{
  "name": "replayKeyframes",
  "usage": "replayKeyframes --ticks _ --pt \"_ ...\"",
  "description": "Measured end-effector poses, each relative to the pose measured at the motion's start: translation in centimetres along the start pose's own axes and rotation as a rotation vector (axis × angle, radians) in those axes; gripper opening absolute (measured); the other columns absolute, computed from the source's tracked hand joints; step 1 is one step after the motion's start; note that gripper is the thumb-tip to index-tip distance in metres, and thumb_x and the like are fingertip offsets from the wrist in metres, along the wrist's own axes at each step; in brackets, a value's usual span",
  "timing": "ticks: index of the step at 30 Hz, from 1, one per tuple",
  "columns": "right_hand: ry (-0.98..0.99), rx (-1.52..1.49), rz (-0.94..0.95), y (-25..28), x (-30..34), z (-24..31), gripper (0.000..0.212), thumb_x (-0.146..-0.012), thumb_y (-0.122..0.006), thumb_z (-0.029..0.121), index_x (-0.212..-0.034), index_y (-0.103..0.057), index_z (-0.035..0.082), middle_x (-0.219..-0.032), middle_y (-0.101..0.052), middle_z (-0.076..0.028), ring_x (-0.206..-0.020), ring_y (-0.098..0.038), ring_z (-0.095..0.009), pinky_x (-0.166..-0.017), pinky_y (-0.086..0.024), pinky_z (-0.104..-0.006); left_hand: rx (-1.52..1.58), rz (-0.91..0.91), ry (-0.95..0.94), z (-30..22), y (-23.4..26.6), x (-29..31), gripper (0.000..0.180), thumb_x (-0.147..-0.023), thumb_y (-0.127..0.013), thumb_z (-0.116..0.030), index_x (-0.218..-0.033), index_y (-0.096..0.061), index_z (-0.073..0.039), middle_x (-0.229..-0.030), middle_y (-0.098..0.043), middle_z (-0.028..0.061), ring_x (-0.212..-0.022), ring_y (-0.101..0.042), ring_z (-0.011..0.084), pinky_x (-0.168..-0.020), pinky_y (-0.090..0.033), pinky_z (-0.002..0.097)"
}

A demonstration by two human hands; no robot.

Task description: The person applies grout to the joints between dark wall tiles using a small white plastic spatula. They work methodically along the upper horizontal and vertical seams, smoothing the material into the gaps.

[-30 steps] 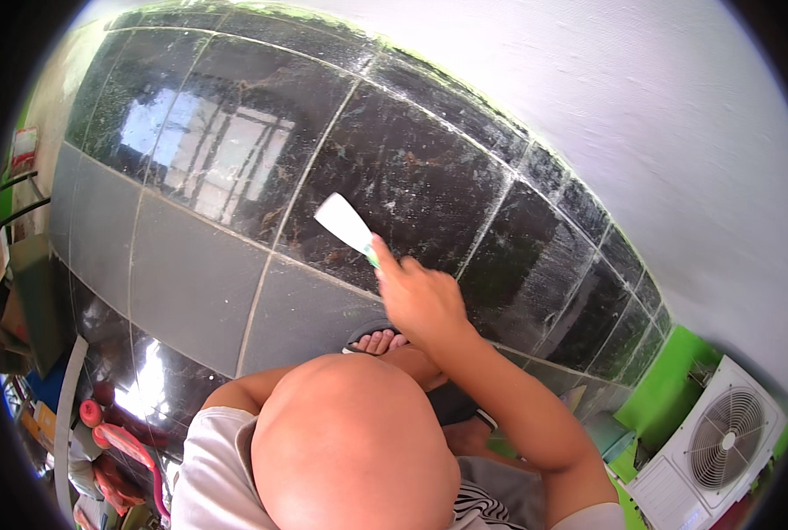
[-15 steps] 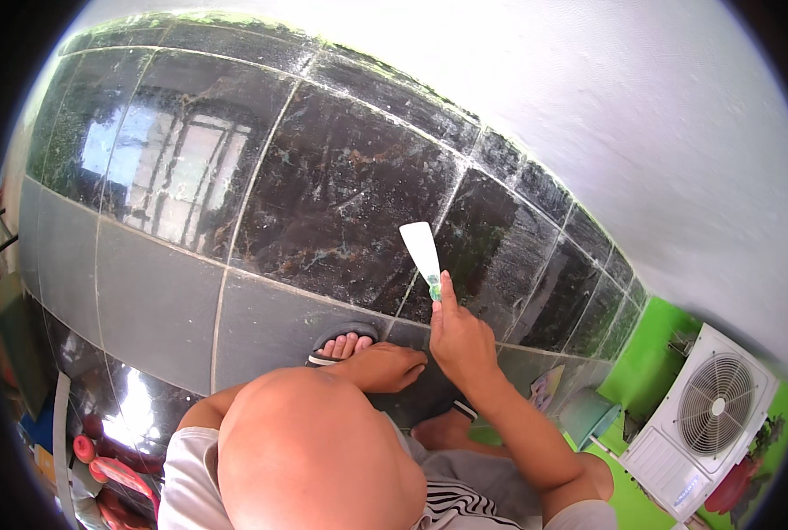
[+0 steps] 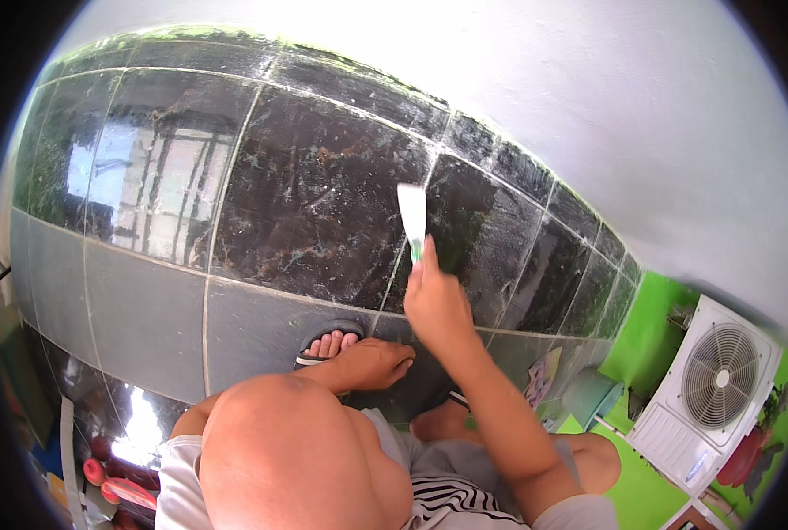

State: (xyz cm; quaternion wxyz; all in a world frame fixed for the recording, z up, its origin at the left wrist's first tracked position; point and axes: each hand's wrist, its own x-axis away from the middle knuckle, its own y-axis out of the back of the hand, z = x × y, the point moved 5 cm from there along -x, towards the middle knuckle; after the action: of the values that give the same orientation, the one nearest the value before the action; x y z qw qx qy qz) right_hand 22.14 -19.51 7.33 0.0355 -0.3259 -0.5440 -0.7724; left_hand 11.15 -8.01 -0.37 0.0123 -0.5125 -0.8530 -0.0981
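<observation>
My right hand (image 3: pixel 438 300) grips a putty knife (image 3: pixel 413 212) with a wide pale blade and a green-and-white handle. The index finger lies stretched along the handle. The blade is over black glossy tile (image 3: pixel 323 194), beside a pale grout line and pointing toward the wall; whether its edge touches the tile I cannot tell. My left hand (image 3: pixel 380 362) hangs near my sandalled foot (image 3: pixel 330 343), its fingers curled together and nothing visible in them. Whitish specks and smears mark the tiles.
A white wall (image 3: pixel 588 106) rises beyond a narrow, scuffed tile border (image 3: pixel 358 84). Matte grey tiles (image 3: pixel 147 305) run nearer me. At right are an air conditioner's outdoor unit (image 3: pixel 712 389), a teal basin (image 3: pixel 592 397) and bright green wall. Red items (image 3: pixel 120 490) lie at lower left.
My right hand has moved the putty knife farther toward the wall, nearer the grout crossing, and the blade points more straight ahead. The whole view has shifted slightly. My left hand keeps its place by the foot.
</observation>
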Motion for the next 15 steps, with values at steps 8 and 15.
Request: replayKeyframes --ticks 8,15 --pt "-0.052 0.021 0.14 0.4 -0.2 0.5 0.063 -0.105 -0.044 0.024 -0.155 -0.029 -0.012 -0.084 -0.071 -0.034 -0.079 -0.071 -0.051 -0.075 -0.058 -0.0581 -0.029 0.009 0.028 0.1 0.6 0.4 0.026 -0.099 -0.062 -0.022 -0.112 -0.073 -0.002 -0.106 -0.075 0.0207 -0.095 -0.073 0.0403 -0.085 -0.058 0.0481" --pt "0.047 -0.213 -0.047 1.0 -1.9 1.0 0.057 -0.106 -0.044 0.016 -0.159 -0.034 0.001 -0.088 -0.071 -0.032 -0.081 -0.069 -0.052 -0.076 -0.055 -0.0581 -0.033 -0.028 -0.011 0.5 -0.3 0.5 0.026 -0.1 -0.061 -0.021 -0.114 -0.072 -0.002 -0.108 -0.074 0.0214 -0.096 -0.072 0.0404 -0.085 -0.057 0.0479"
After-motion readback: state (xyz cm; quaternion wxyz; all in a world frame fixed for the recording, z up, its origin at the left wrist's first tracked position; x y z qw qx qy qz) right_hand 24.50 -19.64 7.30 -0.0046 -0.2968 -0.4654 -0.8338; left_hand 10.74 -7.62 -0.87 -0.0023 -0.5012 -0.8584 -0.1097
